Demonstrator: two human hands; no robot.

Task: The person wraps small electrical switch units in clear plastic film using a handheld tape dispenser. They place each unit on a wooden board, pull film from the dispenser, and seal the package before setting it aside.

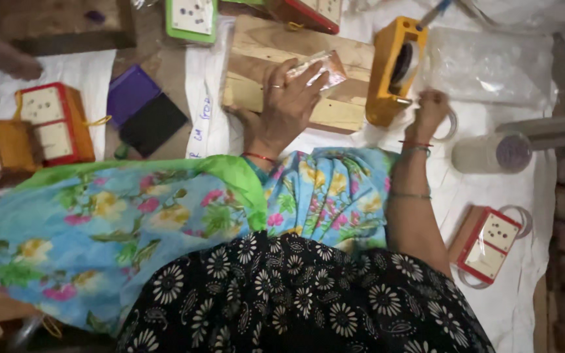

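Observation:
My left hand (287, 104) lies on a pale wooden board (256, 52), its fingers holding a small packet wrapped in clear plastic (328, 65) against the wood. My right hand (428, 111) is closed around a clear tape ring (452, 125), right beside the foot of an orange-yellow tape dispenser (390, 72) that stands at the board's right edge. Both wrists carry thin bangles. My lap, in blue floral and black patterned cloth, fills the lower half of the view.
Red-and-white boxes lie at left (50, 124) and lower right (488, 243), a green-edged one (191, 19) at the top. Purple (131, 91) and black (155, 124) pads sit left of the board. A tape stack (492, 153), a clear bag (485, 65), another person's hand (4, 59).

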